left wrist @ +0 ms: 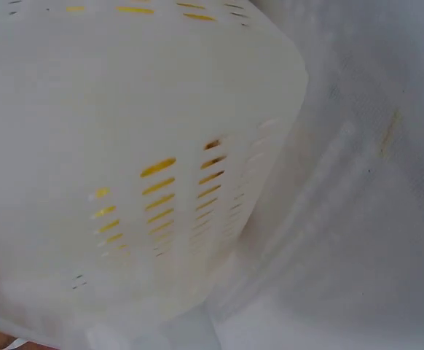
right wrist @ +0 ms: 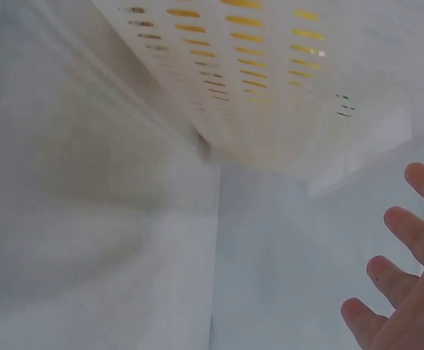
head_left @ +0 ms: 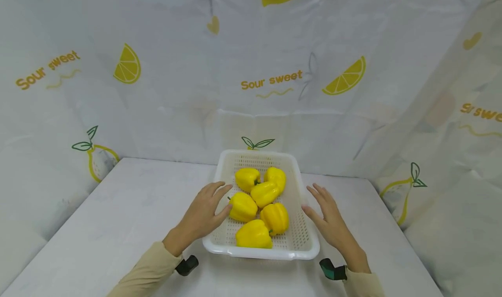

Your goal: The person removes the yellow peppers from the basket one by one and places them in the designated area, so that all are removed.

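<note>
1. A white rectangular perforated plastic basket point(head_left: 262, 253) holds six yellow bell peppers point(head_left: 265, 194).
2. Left hand point(head_left: 205, 209) — fingers loosely apart at the basket's left rim, contact unclear.
3. Right hand point(head_left: 330, 223) — fingers spread, just beside the basket's right rim.

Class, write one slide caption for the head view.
A person's open left grip and open right grip frame a white basket of six yellow peppers.

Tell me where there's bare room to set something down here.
The table is bare between its left edge and the left hand, and between the right hand and the table's right edge. Inside the white basket, a strip along its right side looks free; six yellow peppers crowd the middle.
</note>
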The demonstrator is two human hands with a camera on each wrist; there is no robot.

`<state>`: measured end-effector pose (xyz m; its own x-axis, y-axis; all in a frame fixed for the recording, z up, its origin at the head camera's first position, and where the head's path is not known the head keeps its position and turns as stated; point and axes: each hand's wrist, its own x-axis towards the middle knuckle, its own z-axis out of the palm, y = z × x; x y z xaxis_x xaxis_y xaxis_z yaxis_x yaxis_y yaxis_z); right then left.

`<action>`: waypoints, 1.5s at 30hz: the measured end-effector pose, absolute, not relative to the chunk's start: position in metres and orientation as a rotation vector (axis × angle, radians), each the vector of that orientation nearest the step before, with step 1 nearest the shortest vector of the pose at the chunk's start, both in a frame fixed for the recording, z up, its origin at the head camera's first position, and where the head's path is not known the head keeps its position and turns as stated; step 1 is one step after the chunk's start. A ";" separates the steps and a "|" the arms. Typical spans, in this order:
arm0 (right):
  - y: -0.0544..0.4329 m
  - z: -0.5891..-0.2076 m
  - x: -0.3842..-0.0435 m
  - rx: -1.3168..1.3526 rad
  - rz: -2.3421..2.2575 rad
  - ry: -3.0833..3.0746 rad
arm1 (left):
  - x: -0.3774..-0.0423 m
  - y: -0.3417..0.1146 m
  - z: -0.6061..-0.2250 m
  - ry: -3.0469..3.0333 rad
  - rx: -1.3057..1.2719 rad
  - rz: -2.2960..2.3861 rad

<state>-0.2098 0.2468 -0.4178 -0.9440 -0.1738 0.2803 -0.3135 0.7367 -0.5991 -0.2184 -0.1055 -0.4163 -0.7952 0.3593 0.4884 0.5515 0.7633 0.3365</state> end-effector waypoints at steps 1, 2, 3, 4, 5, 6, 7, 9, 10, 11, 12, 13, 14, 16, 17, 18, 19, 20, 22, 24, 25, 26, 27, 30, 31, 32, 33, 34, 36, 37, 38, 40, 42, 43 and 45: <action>0.245 -0.418 -0.209 0.389 0.997 -2.732 | -0.218 -0.104 -0.417 -2.556 -0.705 -0.669; 0.243 -0.419 -0.208 0.389 0.988 -2.733 | -0.218 -0.103 -0.417 -2.551 -0.714 -0.670; 0.242 -0.420 -0.207 0.386 0.981 -2.736 | -0.218 -0.102 -0.417 -2.545 -0.724 -0.671; 0.241 -0.420 -0.206 0.385 0.975 -2.739 | -0.218 -0.101 -0.417 -2.541 -0.732 -0.672; 0.239 -0.421 -0.205 0.381 0.969 -2.746 | -0.217 -0.100 -0.417 -2.535 -0.741 -0.669; 0.238 -0.421 -0.204 0.377 0.965 -2.753 | -0.217 -0.099 -0.417 -2.531 -0.750 -0.671; 0.237 -0.422 -0.203 0.374 0.965 -2.760 | -0.217 -0.098 -0.417 -2.529 -0.758 -0.674; 0.235 -0.422 -0.201 0.374 1.004 -2.770 | -0.217 -0.096 -0.418 -2.532 -0.774 -0.668; 0.234 -0.422 -0.200 0.375 1.025 -2.775 | -0.217 -0.095 -0.418 -2.535 -0.782 -0.665; 0.233 -0.422 -0.199 0.376 1.049 -2.779 | -0.217 -0.094 -0.418 -2.538 -0.789 -0.665; 0.231 -0.422 -0.199 0.380 1.073 -2.781 | -0.217 -0.093 -0.418 -2.544 -0.794 -0.669; 0.230 -0.422 -0.198 0.382 1.097 -2.782 | -0.217 -0.091 -0.419 -2.549 -0.799 -0.668; 0.229 -0.422 -0.198 0.382 1.119 -2.783 | -0.217 -0.090 -0.419 -2.556 -0.802 -0.667; 0.227 -0.422 -0.197 0.375 1.140 -2.787 | -0.216 -0.087 -0.420 -2.568 -0.809 -0.677; 0.226 -0.422 -0.197 0.373 1.154 -2.788 | -0.216 -0.086 -0.420 -2.577 -0.812 -0.680; 0.226 -0.423 -0.197 0.369 1.165 -2.791 | -0.216 -0.084 -0.420 -2.587 -0.816 -0.680; 0.225 -0.423 -0.197 0.368 1.180 -2.791 | -0.215 -0.083 -0.420 -2.597 -0.821 -0.675; 0.225 -0.423 -0.197 0.369 1.191 -2.791 | -0.215 -0.082 -0.420 -2.611 -0.829 -0.678; 0.225 -0.424 -0.197 0.380 1.218 -2.788 | -0.214 -0.081 -0.419 -2.639 -0.848 -0.686; 0.225 -0.425 -0.196 0.403 1.244 -2.780 | -0.213 -0.080 -0.418 -2.679 -0.863 -0.683; 0.225 -0.425 -0.197 0.418 1.256 -2.775 | -0.212 -0.080 -0.418 -2.701 -0.870 -0.680; 0.226 -0.425 -0.197 0.434 1.266 -2.769 | -0.212 -0.079 -0.416 -2.726 -0.876 -0.678; 0.226 -0.425 -0.197 0.449 1.279 -2.762 | -0.212 -0.079 -0.416 -2.747 -0.883 -0.673; 0.228 -0.427 -0.199 0.509 1.326 -2.733 | -0.210 -0.077 -0.413 -2.811 -0.903 -0.658; 0.229 -0.428 -0.199 0.537 1.346 -2.721 | -0.210 -0.076 -0.411 -2.829 -0.912 -0.665; 0.229 -0.429 -0.200 0.563 1.367 -2.709 | -0.209 -0.075 -0.410 -2.847 -0.920 -0.671; 0.230 -0.430 -0.201 0.591 1.384 -2.697 | -0.209 -0.074 -0.409 -2.865 -0.928 -0.675; 0.230 -0.431 -0.201 0.617 1.404 -2.685 | -0.208 -0.073 -0.408 -2.881 -0.934 -0.678; 0.231 -0.433 -0.202 0.660 1.431 -2.668 | -0.206 -0.071 -0.407 -2.913 -0.941 -0.677; 0.231 -0.434 -0.203 0.673 1.436 -2.665 | -0.206 -0.071 -0.407 -2.923 -0.946 -0.669; 0.231 -0.435 -0.203 0.676 1.444 -2.662 | -0.205 -0.070 -0.406 -2.934 -0.947 -0.662; 0.231 -0.435 -0.203 0.674 1.450 -2.661 | -0.205 -0.068 -0.405 -2.949 -0.951 -0.661; 0.231 -0.435 -0.203 0.662 1.456 -2.662 | -0.205 -0.065 -0.405 -2.970 -0.955 -0.672; 0.230 -0.435 -0.203 0.658 1.456 -2.664 | -0.205 -0.064 -0.405 -2.982 -0.960 -0.680; 0.230 -0.435 -0.202 0.648 1.465 -2.663 | -0.205 -0.061 -0.405 -3.005 -0.984 -0.702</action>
<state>-0.2025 0.2297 -0.4352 -0.9125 -0.3411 0.2258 -0.3733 0.4685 -0.8007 -0.2046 -0.0611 -0.4051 -0.8112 0.5833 0.0411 0.5412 0.7223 0.4305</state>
